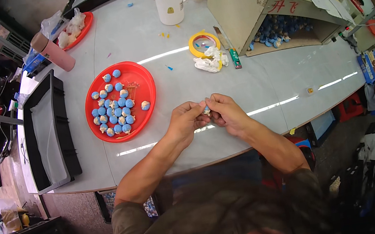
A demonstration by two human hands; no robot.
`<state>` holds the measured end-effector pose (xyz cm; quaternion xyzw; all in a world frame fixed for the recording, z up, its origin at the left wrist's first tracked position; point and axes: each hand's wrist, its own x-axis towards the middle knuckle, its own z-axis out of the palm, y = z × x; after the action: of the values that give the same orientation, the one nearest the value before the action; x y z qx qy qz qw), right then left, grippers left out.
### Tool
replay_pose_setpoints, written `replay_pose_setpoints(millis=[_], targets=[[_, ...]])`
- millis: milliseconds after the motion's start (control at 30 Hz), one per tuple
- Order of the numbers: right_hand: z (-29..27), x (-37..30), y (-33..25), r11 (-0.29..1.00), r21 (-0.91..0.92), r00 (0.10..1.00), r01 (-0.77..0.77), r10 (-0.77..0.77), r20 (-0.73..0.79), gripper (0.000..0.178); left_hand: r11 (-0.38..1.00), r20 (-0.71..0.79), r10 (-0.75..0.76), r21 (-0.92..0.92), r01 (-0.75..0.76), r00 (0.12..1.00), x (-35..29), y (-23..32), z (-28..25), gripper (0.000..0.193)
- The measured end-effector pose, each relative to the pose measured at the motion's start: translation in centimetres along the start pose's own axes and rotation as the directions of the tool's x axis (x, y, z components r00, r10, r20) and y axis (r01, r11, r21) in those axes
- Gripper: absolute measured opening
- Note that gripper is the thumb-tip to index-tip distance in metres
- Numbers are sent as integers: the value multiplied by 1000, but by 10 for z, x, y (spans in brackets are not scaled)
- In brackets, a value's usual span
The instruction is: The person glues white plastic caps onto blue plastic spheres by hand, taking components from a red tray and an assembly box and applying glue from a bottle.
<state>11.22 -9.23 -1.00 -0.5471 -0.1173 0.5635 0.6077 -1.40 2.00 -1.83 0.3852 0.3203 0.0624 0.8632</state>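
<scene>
Between my fingertips, over the near middle of the table, is a small blue and cream ball-shaped piece (pixel 206 111). My left hand (pixel 187 121) pinches it from the left, and my right hand (pixel 226 114) closes on it from the right. Fingers cover most of the piece, so its exact shape is hidden. To the left of my hands lies a round red plate (pixel 143 82) bearing several similar blue and cream balls (pixel 116 104). One ball (pixel 145 105) sits apart near the plate's right side.
A black tray (pixel 65 129) lies at the left edge, near a pink bottle (pixel 56 54). Beyond my hands are yellow tape (pixel 194 42), crumpled white tissue (pixel 211 64), a cutter knife (pixel 235 57) and a white jug (pixel 170 4). A metal box (pixel 241 1) holds many blue pieces (pixel 276 30).
</scene>
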Motion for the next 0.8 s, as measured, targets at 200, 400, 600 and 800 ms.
replay_pose_setpoints(millis=[200,400,600,800], targets=[[1,-1,-1,1000,21,999,12,-13,43,30,1000,-8,11,-1,-11,1000,0,0,-1,18],[0,-1,-3,1000,-4,999,17,-17,43,30,1000,0,12,-1,-12,1000,2,-1,-2,17],[-2,-2,-2,1000,13,999,18,-19,33,30,1000,23,17,0,-17,1000,3,0,-1,17],[-2,1,-2,1000,-1,999,28,-28,34,29,999,45,49,22,-50,998,3,1,-3,17]])
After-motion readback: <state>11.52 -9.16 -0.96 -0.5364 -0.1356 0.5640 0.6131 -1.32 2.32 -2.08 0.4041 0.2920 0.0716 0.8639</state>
